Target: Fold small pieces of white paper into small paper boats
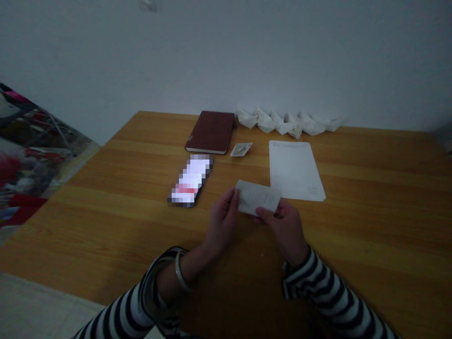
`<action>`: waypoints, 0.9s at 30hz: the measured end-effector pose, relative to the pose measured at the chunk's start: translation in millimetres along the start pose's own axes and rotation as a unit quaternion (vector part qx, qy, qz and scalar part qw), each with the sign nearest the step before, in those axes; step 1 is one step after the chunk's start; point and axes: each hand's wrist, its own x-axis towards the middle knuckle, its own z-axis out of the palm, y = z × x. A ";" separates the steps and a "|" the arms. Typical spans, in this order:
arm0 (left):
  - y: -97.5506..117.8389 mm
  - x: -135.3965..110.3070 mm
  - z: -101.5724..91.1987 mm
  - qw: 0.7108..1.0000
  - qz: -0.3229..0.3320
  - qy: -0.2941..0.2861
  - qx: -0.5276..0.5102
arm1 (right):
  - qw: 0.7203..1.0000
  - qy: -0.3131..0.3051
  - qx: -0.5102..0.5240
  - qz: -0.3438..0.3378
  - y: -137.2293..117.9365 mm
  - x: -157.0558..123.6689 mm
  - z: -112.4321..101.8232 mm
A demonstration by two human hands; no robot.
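Grip of left hand [221, 223] and right hand [285, 230] holds paper [257, 197] (folded).

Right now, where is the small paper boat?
In the head view, the small paper boat lies just right of the maroon notebook, left of the white paper sheet.

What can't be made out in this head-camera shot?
Head view only:
The folded paper: the left hand and right hand cover parts of its edges, and its underside is hidden.
The pixelated phone: pixelation hides its screen.
The printed sheet: its text is too small and dim to read.
The paper boats: they overlap, so their exact count is unclear.
The striped sleeves: the bottom edge cuts them off.
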 end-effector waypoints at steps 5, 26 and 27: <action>-7.3 14.2 -10.0 0.997 -0.029 -0.051 -0.060 | 0.999 -0.035 0.030 -0.030 1.8 0.2 -1.2; 1.2 31.7 -35.2 0.986 -0.016 -0.162 0.046 | 0.997 -0.078 0.004 -0.024 1.0 -1.1 -6.5; 2.9 33.0 -36.2 0.986 -0.027 -0.157 0.042 | 0.995 -0.097 0.009 -0.012 -0.3 -0.8 -7.6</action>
